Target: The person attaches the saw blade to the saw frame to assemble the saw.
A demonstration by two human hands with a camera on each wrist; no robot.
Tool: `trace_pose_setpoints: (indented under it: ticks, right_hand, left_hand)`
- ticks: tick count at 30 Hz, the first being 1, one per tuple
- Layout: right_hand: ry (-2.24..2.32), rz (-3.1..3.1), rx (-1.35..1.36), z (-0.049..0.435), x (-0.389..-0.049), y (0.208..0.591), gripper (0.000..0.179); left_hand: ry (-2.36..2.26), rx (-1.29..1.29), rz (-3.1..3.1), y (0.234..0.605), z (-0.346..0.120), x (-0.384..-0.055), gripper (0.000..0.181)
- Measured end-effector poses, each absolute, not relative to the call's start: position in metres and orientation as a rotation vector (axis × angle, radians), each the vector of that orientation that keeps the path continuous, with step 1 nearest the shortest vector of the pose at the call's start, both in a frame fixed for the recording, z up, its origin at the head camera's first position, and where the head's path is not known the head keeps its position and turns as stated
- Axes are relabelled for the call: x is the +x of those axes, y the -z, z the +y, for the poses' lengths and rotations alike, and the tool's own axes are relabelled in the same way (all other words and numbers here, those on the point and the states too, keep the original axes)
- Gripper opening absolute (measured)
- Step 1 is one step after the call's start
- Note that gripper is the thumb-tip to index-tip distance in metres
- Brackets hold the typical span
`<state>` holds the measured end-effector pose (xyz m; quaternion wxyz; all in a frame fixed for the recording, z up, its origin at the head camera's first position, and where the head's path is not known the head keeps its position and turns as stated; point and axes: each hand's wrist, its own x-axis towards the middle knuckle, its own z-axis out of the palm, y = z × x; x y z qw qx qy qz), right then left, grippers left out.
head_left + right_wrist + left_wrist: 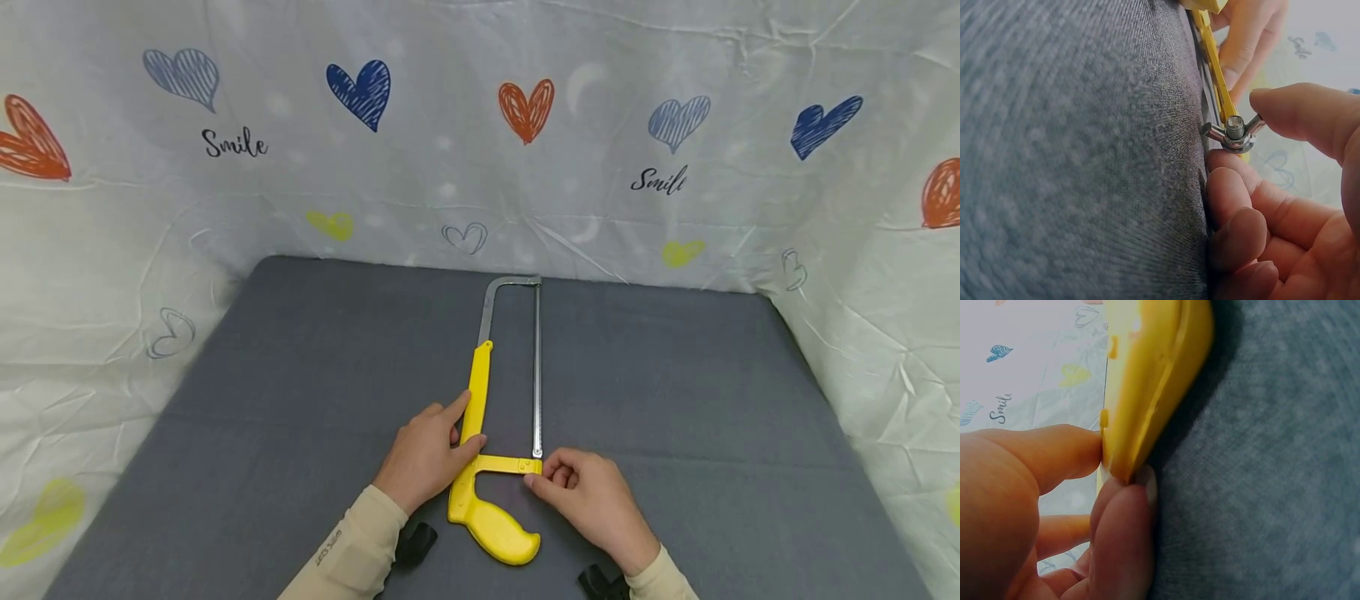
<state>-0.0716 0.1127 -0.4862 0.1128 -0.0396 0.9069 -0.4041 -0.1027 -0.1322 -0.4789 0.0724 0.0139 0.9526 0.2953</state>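
Note:
A hacksaw (482, 367) with a yellow body lies on the grey cloth, its silver front bow pointing away from me. The blade (537, 367) runs along the right side, and the curved yellow handle (498, 533) is nearest me. My left hand (423, 450) grips the yellow frame above the handle, thumb on one side and fingers on the other. At the right end of the yellow crossbar is my right hand (592, 496). The right wrist view shows a metal wing nut (1235, 140) there, pinched between thumb and index finger, other fingers curled beneath.
Grey cloth (675, 392) covers the table. A white curtain (435, 175) printed with hearts hangs behind it and along both sides. Black wrist devices (416, 546) show beside both sleeves.

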Motion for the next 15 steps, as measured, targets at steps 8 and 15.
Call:
trace_pose_setpoints:
  ticks: [8, 15]
  right_hand:
    - [1.195, 2.645, -0.134, 0.1132, -0.0721, 0.4858, 0.023]
    - [1.19, 2.651, -0.152, 0.1138, -0.0726, 0.4855, 0.019]
  left_hand:
    - [-0.888, 0.046, 2.864, 0.4787, -0.1324, -0.1025, 0.076]
    - [-0.899, 0.053, 2.866, 0.4794, -0.1332, -0.1031, 0.076]
